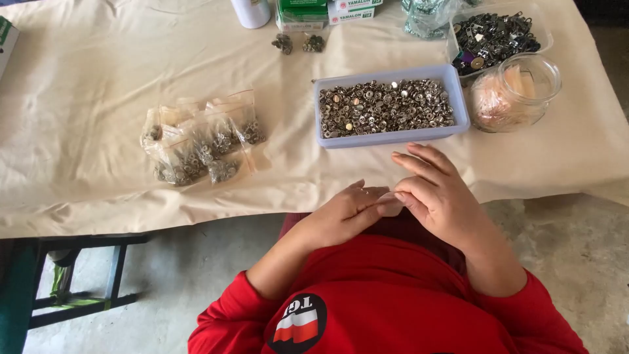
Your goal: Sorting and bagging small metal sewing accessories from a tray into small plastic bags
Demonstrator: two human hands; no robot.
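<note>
- The desk spreads across the upper view, draped in a cream cloth that hangs over its near edge.
- The person sits at that near edge in a red top, both forearms reaching up from the bottom of the view.
- A shallow pale blue tray stands just beyond the hands, filled with small silver metal snap parts.
- To the left of the tray, well apart from it, lies a heap of small clear bags, each holding a clump of the same dark metal bits.
- A round glass jar lies tilted just right of the tray, with a clear tub of dark metal clips behind it.
- Boxes and a white cylinder stand along the far edge, cut off by the frame.
- The right hand is over the desk's edge, upper fingers loosely spread, thumb and forefinger closed in a pinching grip on a small clear bag.
- The left hand meets it from the left, fingertips pressed together on the same bag.
- That small bag sits between the two hands, at the desk's near edge, in front of the tray; its contents cannot be made out.
</note>
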